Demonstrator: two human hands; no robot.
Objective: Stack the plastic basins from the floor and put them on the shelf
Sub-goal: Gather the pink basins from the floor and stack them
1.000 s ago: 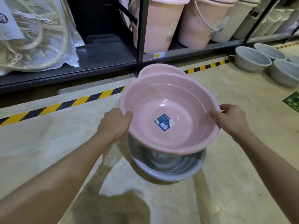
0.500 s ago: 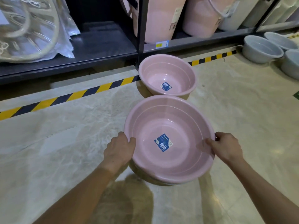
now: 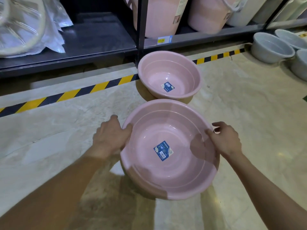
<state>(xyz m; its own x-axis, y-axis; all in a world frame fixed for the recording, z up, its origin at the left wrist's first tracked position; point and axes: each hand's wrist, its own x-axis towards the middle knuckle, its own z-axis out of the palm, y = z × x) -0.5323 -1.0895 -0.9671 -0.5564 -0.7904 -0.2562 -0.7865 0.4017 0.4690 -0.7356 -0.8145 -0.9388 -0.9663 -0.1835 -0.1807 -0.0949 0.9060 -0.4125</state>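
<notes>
A large pink basin (image 3: 166, 176) with a blue label rests low over the floor in front of me, seemingly nested on another basin that it hides. My left hand (image 3: 110, 138) grips its left rim with the thumb over the edge. On the opposite rim, the fingers of my right hand (image 3: 224, 141) pinch the edge. A second pink basin (image 3: 179, 72) with the same label stands on the floor just beyond, close to the shelf post. The dark bottom shelf (image 3: 99, 35) runs across the top of the view.
Pink buckets (image 3: 159, 15) and pale buckets fill the shelf's right bay; bagged goods (image 3: 28, 25) lie in the left bay. Several grey basins (image 3: 272, 47) sit on the floor at the far right. Yellow-black tape (image 3: 69, 94) marks the floor along the shelf.
The held pink basin has come down from above a grey basin and now sits low near the floor. The second pink basin behind it has come into view.
</notes>
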